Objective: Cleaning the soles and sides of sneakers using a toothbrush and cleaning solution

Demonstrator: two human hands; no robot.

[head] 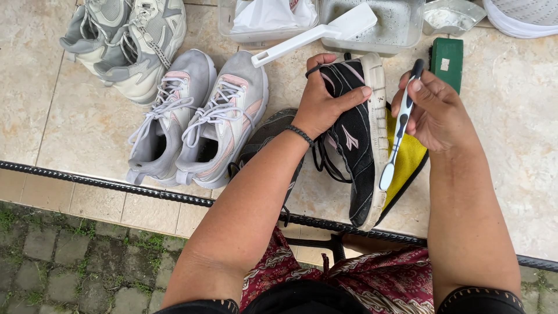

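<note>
My left hand (323, 108) grips a black sneaker (356, 145) with a whitish sole, holding it on its side over the tiled ledge. In my right hand (435, 111) is a black-and-white toothbrush (398, 136), its white head pointing down beside the sneaker's sole. A yellow cloth (409, 158) lies under the shoe's right side. A second dark shoe (268, 136) lies partly hidden under my left forearm.
A pair of grey-and-pink sneakers (197, 119) and a pair of grey-white sneakers (125, 40) sit to the left. Clear tubs (407, 29), a white scoop (317, 34), a green box (447, 61) and a white basin (523, 17) line the far edge. A black metal rail (104, 183) borders the ledge.
</note>
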